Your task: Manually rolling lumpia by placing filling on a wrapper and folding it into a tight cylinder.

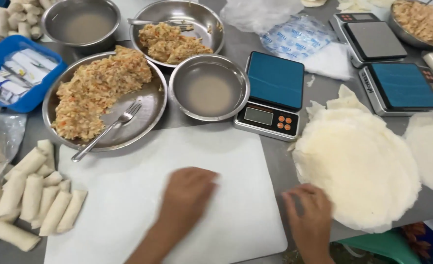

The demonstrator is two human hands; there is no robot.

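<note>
Left hand (187,195) flat and blurred on the white cutting board (128,195), fingers spread, holding nothing. Right hand (310,215) at the near edge of the stack of round wrappers (360,168), fingertips curled against the rim; impossible to tell whether a sheet is pinched yet. Beyond the left hand, a steel plate of shredded filling (99,90) with a fork (106,131) resting on it, then a small bowl of cloudy liquid (209,88). Further left of that hand, a pile of finished rolls (33,195). Beyond the right hand, a blue-topped scale (274,95). Likely risks: two thin sheets lifting together, or the top one tearing if pulled by the rim alone; stack overhanging the table edge near the right hand, so a careless tug could drag it off.
</note>
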